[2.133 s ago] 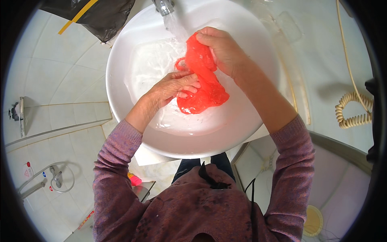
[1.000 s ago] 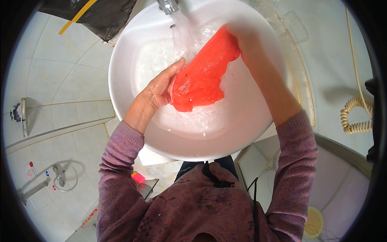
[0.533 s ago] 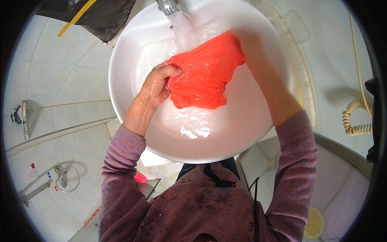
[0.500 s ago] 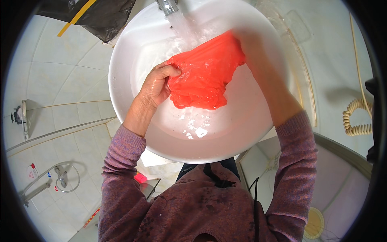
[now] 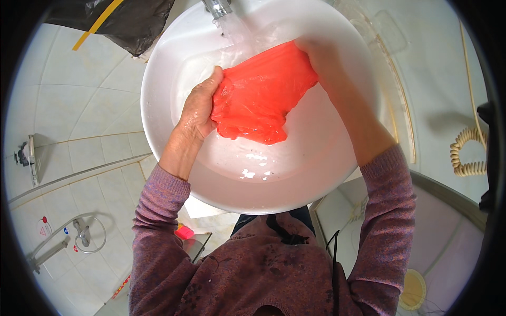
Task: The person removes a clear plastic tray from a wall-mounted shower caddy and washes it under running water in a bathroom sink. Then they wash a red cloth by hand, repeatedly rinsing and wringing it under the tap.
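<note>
Head view, and nearest you comes the fresh move: your left hand (image 5: 198,105), over the left part of the basin (image 5: 253,199), has just swung its thumb up off the red piece (image 5: 263,89), where half a second ago it lay across the edge! Now that thumb points toward the basin's far rim, and the other fingers are tucked behind the red, so whether they pinch or lie spread, I cannot tell. On to the red piece, thin, wet and glossy, plastic or fabric hard to call: two seconds back it was a twisted bunch, and now you have it drawn wide over the middle of the basin, crumpled lower edge toward the basin's near wall. For the work in hand, my read is that far more of its surface is spread out, with your left hold perhaps being reset. It spans the space between your hands, left edge against your left hand, far right corner up at your right hand (image 5: 318,54), over the basin's right part; that one is blurred, fingers hidden, so its grip I can't call either. Farther out, at the basin's far rim, the tap (image 5: 217,8) is running, its stream (image 5: 235,29) falling just beside the red's upper edge, contact impossible to judge from here
</note>
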Demonstrator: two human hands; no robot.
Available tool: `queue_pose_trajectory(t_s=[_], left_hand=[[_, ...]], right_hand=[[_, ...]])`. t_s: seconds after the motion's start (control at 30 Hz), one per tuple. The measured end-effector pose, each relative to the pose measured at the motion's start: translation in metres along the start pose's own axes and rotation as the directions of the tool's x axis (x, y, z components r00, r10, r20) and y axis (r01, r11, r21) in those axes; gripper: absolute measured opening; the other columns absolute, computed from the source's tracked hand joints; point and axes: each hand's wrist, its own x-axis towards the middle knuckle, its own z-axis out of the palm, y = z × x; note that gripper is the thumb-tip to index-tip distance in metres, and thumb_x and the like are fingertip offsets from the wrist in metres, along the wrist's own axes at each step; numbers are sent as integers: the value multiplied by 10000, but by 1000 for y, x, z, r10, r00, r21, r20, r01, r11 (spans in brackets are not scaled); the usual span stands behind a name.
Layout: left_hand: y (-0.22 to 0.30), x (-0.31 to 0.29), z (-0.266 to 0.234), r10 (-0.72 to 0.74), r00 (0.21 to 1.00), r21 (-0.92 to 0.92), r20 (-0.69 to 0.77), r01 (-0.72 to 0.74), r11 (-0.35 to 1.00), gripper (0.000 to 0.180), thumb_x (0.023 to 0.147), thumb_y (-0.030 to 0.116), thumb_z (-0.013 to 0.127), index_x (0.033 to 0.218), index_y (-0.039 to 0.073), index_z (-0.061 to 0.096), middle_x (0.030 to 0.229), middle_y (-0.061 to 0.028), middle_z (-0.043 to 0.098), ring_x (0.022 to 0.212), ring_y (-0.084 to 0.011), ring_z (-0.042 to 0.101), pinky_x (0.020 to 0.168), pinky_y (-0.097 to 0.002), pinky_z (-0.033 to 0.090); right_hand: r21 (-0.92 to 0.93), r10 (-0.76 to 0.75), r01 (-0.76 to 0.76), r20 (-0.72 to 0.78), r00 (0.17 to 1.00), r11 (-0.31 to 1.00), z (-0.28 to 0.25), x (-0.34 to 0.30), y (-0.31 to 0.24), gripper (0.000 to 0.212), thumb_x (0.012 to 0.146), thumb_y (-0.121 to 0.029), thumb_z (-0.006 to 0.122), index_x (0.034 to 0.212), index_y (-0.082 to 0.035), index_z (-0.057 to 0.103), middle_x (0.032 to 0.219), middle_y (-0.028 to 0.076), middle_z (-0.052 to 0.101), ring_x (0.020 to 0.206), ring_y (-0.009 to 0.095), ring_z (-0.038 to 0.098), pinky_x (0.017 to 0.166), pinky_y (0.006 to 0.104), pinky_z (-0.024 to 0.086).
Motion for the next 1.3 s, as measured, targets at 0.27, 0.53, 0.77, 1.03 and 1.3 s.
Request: queue_pose_trajectory(t_s=[0.27,0.53,0.77,1.03,1.3], left_hand=[[-2,1,-1,37,999,123,19,-39,992,319,880,262,571,1019,-24,579,944,-124,634,843,-190,637,762,-326,538],[-2,3,-5,51,993,61,-106,-45,997,346,923,318,486,1022,-7,552,945,-116,619,860,-179,614,777,-325,522],[-3,14,-15,101,971,-17,-217,-107,994,435,963,374,345,1115,-8,485,1149,-143,523,1078,-259,498,953,-406,392],[-2,11,-11,-50,998,-31,-42,48,998,457,893,387,515,1108,-15,489,1066,-134,560,999,-256,563,890,-369,468],[-7,-5,-1,-254,942,539,219,100,836,490,783,245,697,1115,-66,515,977,-141,608,864,-168,615,763,-296,526]], right_hand=[[-22,9,-9,3,1000,1000,0,0,1,138,788,-123,600,791,14,612,683,43,572,626,125,516,563,279,435],[106,6,-18,116,993,994,4,-5,-5,203,766,-184,628,802,15,613,692,51,580,637,138,533,569,288,446],[-449,84,242,592,801,860,8,-15,-7,377,719,-314,667,914,4,610,861,86,621,780,170,567,672,322,454],[-358,47,193,564,825,914,8,-11,0,207,744,-159,600,866,9,610,782,80,603,669,189,546,612,318,450],[-130,41,44,588,808,991,15,-18,1,160,815,-119,538,893,14,582,775,54,591,671,121,543,605,262,458]])
